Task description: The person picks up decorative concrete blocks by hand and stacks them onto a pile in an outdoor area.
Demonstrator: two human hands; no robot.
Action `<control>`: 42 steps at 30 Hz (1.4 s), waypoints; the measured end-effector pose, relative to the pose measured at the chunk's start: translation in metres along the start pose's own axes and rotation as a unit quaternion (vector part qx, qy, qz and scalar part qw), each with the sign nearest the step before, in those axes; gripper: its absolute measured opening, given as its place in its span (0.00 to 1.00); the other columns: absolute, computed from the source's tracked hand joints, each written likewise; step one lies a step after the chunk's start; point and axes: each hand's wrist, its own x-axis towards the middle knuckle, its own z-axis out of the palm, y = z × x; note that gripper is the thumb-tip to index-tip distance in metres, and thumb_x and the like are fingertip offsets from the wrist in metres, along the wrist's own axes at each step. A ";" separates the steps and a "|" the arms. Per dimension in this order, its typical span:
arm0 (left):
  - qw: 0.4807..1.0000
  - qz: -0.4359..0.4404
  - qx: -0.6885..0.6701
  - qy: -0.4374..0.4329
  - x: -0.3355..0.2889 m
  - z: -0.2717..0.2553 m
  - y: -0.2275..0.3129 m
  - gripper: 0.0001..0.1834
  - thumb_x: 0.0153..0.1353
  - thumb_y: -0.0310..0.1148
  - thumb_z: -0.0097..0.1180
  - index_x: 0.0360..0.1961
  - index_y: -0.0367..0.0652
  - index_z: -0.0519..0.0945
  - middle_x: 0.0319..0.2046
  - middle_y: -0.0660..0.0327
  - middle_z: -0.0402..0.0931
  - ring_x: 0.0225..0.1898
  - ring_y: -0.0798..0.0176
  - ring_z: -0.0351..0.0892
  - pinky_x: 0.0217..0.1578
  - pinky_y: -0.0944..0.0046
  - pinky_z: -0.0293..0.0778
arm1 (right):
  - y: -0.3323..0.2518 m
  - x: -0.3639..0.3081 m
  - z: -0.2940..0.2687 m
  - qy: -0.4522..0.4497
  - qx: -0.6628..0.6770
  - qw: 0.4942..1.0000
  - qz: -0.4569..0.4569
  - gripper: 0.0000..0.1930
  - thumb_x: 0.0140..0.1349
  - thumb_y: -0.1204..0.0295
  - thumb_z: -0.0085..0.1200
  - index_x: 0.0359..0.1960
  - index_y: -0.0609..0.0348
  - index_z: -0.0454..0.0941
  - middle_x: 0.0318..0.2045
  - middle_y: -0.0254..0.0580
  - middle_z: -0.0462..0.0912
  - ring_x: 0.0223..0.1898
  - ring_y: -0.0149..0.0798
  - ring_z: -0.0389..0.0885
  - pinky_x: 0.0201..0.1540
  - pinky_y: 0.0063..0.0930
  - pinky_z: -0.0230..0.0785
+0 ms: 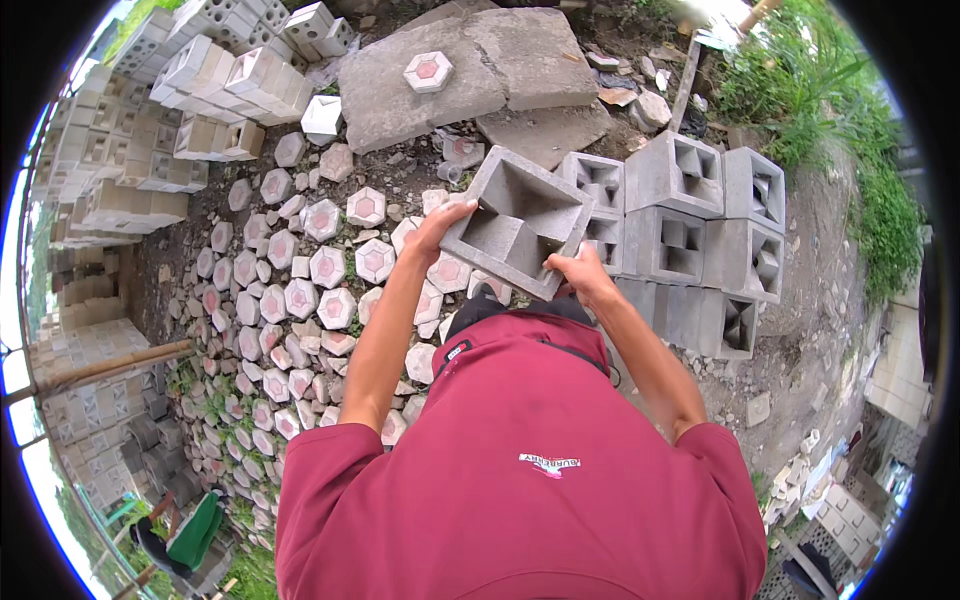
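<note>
I hold a grey hollow concrete block [498,240] in front of my body, tilted, with its open face and slanting inner pieces turned up toward me. My left hand [440,228] is closed on its left edge. At the lower right corner my right hand [585,275] grips it, thumb on the rim; the fingers beneath are mostly hidden. Just right of the block stands a stack of similar grey concrete blocks [665,240], piled in rows, their hollow faces showing.
Hexagonal paving stones [300,298] with reddish centres cover the ground at left among rubble. A cracked concrete slab [400,85] lies ahead, bearing one hexagonal paver [428,72]. Pale block stacks [215,80] rise at far left. Grass [810,90] grows at right; a bamboo pole [120,368] crosses the left.
</note>
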 end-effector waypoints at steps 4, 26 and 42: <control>0.987 0.085 -0.065 0.122 -0.068 -0.031 -0.020 0.24 0.53 0.45 0.61 0.45 0.38 0.77 0.38 0.61 0.77 0.38 0.66 0.77 0.43 0.65 0.72 | -0.050 -0.015 0.047 -0.081 -0.122 0.989 0.023 0.24 0.49 0.76 0.58 0.51 0.66 0.69 0.36 0.42 0.80 0.36 0.38 0.80 0.30 0.36 0.77; 0.701 0.340 -0.418 0.467 -0.232 -0.039 -0.070 0.32 0.55 0.40 0.58 0.59 0.34 0.68 0.50 0.56 0.73 0.50 0.63 0.74 0.50 0.64 0.69 | -0.090 0.039 0.289 -0.484 -0.134 0.858 -0.109 0.31 0.70 0.59 0.47 0.69 0.65 0.56 0.64 0.41 0.65 0.64 0.32 0.62 0.66 0.27 0.51; 0.493 0.435 -0.395 0.642 -0.269 -0.156 -0.004 0.26 0.67 0.47 0.50 0.55 0.35 0.72 0.46 0.58 0.78 0.44 0.64 0.79 0.45 0.63 0.74 | -0.139 0.077 0.515 -0.630 -0.210 0.734 -0.142 0.30 0.67 0.60 0.53 0.65 0.65 0.62 0.58 0.41 0.72 0.59 0.33 0.67 0.64 0.27 0.53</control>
